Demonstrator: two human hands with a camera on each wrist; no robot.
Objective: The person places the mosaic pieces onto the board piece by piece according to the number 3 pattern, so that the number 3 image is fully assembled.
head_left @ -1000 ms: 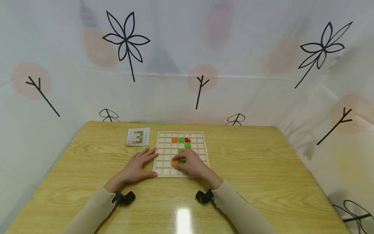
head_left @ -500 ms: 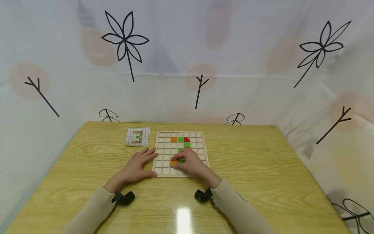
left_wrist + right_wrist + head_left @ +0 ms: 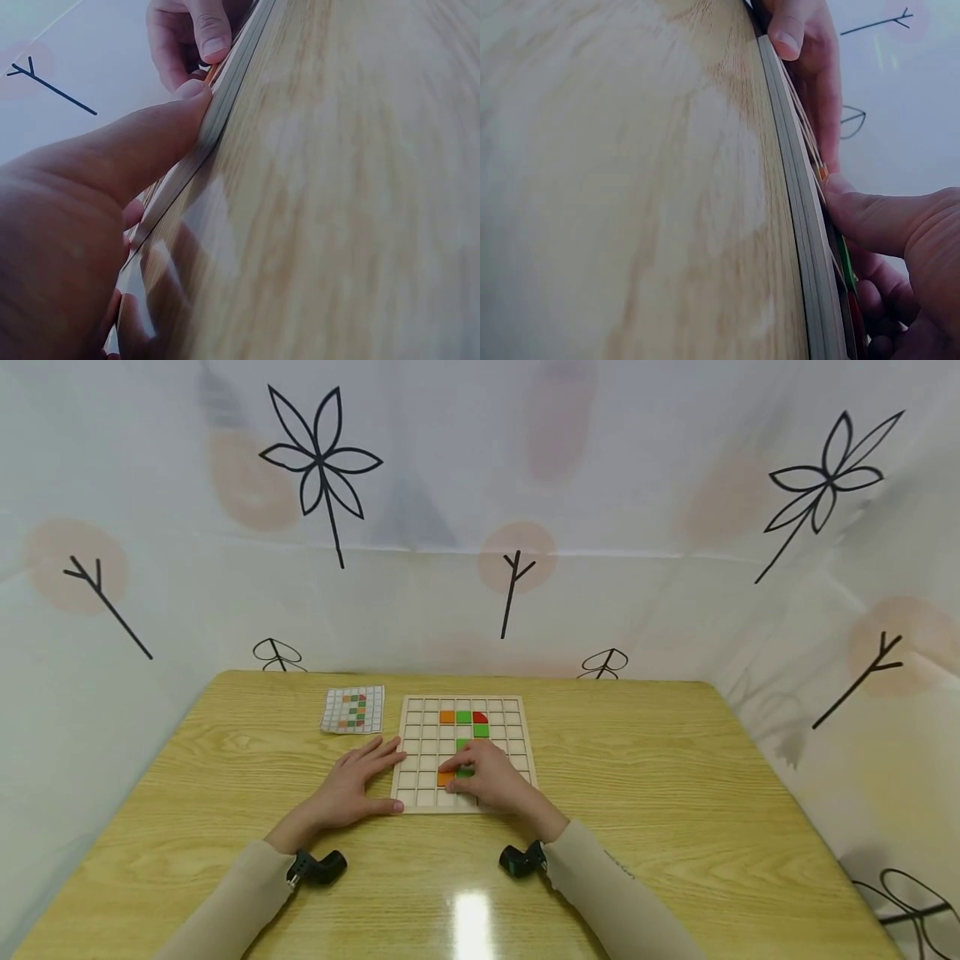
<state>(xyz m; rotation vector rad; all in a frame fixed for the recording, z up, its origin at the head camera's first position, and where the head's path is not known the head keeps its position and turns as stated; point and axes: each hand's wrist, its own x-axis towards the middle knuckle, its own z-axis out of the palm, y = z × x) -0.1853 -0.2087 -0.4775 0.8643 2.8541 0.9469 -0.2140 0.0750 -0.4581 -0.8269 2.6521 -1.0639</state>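
Note:
A light wooden grid board (image 3: 422, 733) lies on the table, with coloured tiles in some of its cells. My right hand (image 3: 487, 775) pinches an orange square tile (image 3: 446, 779) in the board's lower part between thumb and fingers. Just right of that tile a green tile (image 3: 465, 772) shows partly under the hand. My left hand (image 3: 352, 787) is spread, its thumb and fingertips touching the board's left edge. In the right wrist view, my right thumb (image 3: 877, 217) is at the orange tile (image 3: 823, 173). The right hand hides the cells beneath it.
Along the board's upper part sit another orange tile (image 3: 447, 717), a green tile (image 3: 464, 717) and a red rounded tile (image 3: 480, 717). A paper card (image 3: 352, 710) printed with a coloured grid pattern lies left of the board on the wooden table (image 3: 637, 760).

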